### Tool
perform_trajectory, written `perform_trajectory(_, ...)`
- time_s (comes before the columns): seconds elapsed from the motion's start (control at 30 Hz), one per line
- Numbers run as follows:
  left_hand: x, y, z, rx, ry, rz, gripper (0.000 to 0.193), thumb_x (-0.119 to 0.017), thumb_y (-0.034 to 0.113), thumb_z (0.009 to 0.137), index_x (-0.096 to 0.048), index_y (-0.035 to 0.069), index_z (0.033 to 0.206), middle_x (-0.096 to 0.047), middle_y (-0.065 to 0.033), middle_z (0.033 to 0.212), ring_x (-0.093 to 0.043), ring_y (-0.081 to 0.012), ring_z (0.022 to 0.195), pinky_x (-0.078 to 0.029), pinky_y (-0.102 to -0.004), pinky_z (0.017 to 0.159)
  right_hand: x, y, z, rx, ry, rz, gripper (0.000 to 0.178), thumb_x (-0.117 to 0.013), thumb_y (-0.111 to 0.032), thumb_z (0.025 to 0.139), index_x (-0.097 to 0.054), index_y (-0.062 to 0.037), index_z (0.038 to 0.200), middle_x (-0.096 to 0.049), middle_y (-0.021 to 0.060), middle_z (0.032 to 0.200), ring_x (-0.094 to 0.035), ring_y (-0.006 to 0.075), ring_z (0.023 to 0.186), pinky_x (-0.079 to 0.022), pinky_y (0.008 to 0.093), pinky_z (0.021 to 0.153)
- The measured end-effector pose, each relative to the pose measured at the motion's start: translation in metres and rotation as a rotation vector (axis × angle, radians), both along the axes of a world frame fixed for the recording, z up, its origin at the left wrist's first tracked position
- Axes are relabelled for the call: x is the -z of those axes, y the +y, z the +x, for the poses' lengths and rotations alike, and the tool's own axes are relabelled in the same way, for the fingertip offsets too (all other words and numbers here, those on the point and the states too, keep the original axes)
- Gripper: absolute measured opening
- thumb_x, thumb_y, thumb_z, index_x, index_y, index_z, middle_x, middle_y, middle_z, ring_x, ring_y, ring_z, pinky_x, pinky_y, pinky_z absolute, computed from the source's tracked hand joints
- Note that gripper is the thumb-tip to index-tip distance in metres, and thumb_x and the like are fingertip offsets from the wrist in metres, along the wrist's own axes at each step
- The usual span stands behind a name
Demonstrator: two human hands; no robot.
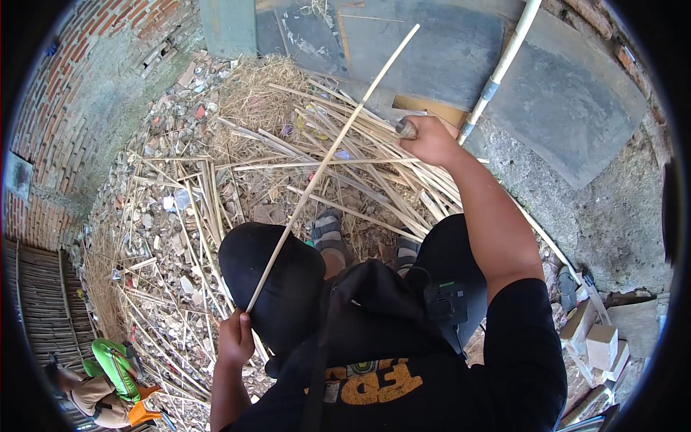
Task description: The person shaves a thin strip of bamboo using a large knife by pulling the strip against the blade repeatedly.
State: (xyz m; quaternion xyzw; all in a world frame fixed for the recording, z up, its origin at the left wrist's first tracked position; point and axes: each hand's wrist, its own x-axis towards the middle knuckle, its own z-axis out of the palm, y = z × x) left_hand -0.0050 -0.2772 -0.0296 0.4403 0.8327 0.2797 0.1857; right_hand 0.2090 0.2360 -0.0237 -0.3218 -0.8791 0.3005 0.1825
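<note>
A long, pale bamboo strip (333, 153) slants up and to the right from beside my left knee, with its far end over the grey panels. Closed round its lower end is my left hand (235, 338), the thumb pressed on the strip. My right hand (433, 141) is raised out in front at the right, its fingers wrapped round a tool by a round-ended, grey-brown handle (406, 128). The rest of that tool is hidden, so its kind cannot be made out. Below that hand lies a pile of split bamboo strips (381, 162).
Straw (263, 86) and more strips cover the rubble. A bamboo pole (497, 75) leans near my right hand by grey panels (425, 57). Pale blocks (602, 347) lie at the lower right. Another person (108, 381) sits at the lower left, near a brick wall (50, 137).
</note>
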Motion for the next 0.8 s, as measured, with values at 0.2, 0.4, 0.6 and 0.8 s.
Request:
perform_trajectory(0.2,0.000,0.003,0.002,0.000,0.070,-0.015,0.041,-0.041,0.026,0.108,-0.048,0.001,0.076,-0.048,-0.0187,0.055,-0.050,-0.0376,0.048,-0.036,-0.0444,0.049,-0.015,-0.047,-0.020,-0.314,-0.136,0.175,0.016,-0.072,-0.015,0.078,-0.066,-0.0067,0.091,-0.070,0.0132,0.079,-0.070,0.0328,0.078,-0.054,0.0443,0.074)
perform_trajectory(0.4,-0.002,0.004,0.002,-0.002,0.083,-0.026,0.039,-0.041,0.025,0.107,-0.049,0.002,0.077,-0.051,-0.0208,0.057,-0.052,-0.0431,0.051,-0.037,-0.0464,0.050,0.006,0.005,-0.006,0.011,-0.042,-0.077,0.029,-0.067,-0.016,0.080,-0.072,-0.0061,0.106,-0.072,0.0199,0.093,-0.070,0.0327,0.086,-0.054,0.0419,0.079)
perform_trajectory(0.6,-0.002,0.003,0.001,-0.009,0.029,-0.041,0.039,-0.041,0.026,0.107,-0.049,0.002,0.078,-0.052,-0.0212,0.058,-0.054,-0.0436,0.053,-0.037,-0.0471,0.050,-0.009,-0.044,-0.020,-0.301,-0.127,0.136,0.022,-0.073,-0.017,0.079,-0.066,-0.0072,0.098,-0.070,0.0177,0.085,-0.069,0.0347,0.080,-0.054,0.0442,0.075)
perform_trajectory(0.8,0.002,-0.002,0.003,-0.026,0.110,-0.068,0.038,-0.042,0.025,0.107,-0.051,0.002,0.079,-0.052,-0.0212,0.057,-0.056,-0.0449,0.054,-0.038,-0.0482,0.050,-0.025,-0.075,-0.026,-0.452,-0.226,0.201,0.019,-0.071,-0.011,0.071,-0.064,-0.0089,0.089,-0.068,0.0139,0.078,-0.068,0.0329,0.076,-0.053,0.0438,0.070)
